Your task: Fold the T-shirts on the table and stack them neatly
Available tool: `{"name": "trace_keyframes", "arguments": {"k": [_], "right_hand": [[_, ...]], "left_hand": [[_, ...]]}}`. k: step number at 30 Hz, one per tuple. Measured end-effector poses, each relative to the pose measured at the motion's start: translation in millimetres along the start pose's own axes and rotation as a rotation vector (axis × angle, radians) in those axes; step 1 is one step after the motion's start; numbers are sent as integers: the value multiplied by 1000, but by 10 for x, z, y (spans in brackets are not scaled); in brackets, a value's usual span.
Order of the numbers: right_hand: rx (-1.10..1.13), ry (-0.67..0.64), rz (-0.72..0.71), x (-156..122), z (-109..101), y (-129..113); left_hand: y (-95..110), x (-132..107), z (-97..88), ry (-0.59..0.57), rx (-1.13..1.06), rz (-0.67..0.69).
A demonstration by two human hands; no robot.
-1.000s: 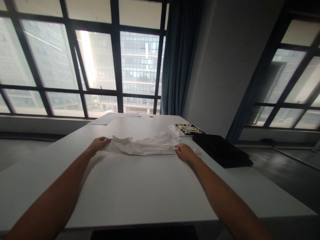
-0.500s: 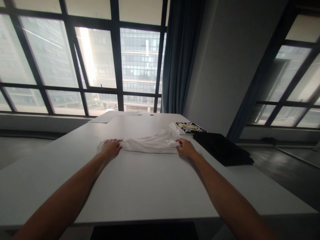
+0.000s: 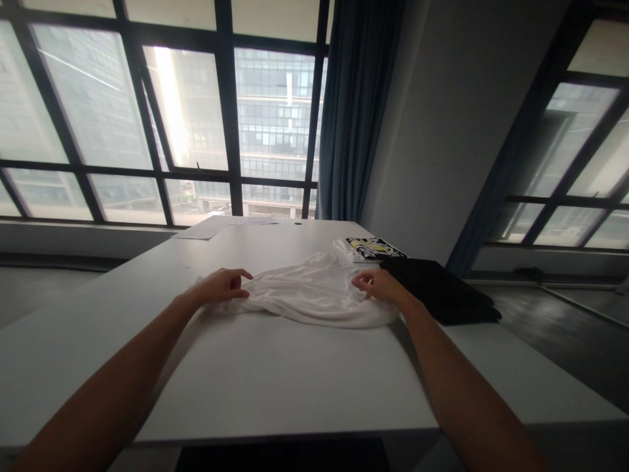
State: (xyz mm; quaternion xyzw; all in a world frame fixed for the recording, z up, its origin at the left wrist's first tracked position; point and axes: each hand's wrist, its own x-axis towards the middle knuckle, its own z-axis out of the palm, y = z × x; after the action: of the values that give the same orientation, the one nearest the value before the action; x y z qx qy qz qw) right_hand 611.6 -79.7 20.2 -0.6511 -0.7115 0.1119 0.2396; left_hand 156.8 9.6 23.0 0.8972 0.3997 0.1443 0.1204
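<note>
White, rumpled cloth [image 3: 304, 292] is spread on the table [image 3: 295, 380], left of the black fabric [image 3: 437, 292]. Its left part is partly covered by the left hand [image 3: 226, 286], whose thumb and forefinger are parted; whether its right part is pinched by the right hand [image 3: 379, 286] cannot be told.

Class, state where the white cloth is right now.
In the head view, the white cloth lies crumpled mid-picture on the table, by the left hand and right hand, just left of the folded black cloth.
</note>
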Motion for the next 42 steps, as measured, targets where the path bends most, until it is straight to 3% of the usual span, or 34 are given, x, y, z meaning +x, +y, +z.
{"name": "trace_keyframes", "arguments": {"k": [4,7,10,14,15,16,18,20,21,26,28,31,33,38,42], "right_hand": [[-61,-66,-30,61,169,100],[-82,-175,46,70,276,171],[-85,-245,97,65,309,234],[-36,-307,104,47,203,302],[-31,-312,96,41,163,310],[-27,-303,82,36,128,313],[-4,-235,54,37,94,299],[31,-158,39,55,127,264],[40,-136,35,69,165,244],[-87,-212,56,102,319,208],[-150,-288,104,82,263,207],[-167,-414,145,43,111,155],[-169,-405,138,34,60,85],[-191,-149,-37,74,265,-10],[-265,-252,-13,120,349,74]], "left_hand": [[200,27,99,-51,91,98],[223,16,113,-181,16,24],[219,-72,-25,-251,-116,-37],[230,-230,-333,-541,-370,-125],[225,-244,-382,-566,-432,-126],[211,-240,-405,-532,-479,-111],[162,-181,-359,-339,-478,-81],[89,-84,-208,-183,-320,-128],[46,-37,-110,-167,-209,-166],[-228,50,254,-210,157,-184],[-367,15,256,-230,187,-229],[-543,-61,148,-359,186,-316],[-598,-96,66,-389,203,-304],[-581,-67,23,-178,299,-370],[-596,0,105,-177,323,-427]]}}
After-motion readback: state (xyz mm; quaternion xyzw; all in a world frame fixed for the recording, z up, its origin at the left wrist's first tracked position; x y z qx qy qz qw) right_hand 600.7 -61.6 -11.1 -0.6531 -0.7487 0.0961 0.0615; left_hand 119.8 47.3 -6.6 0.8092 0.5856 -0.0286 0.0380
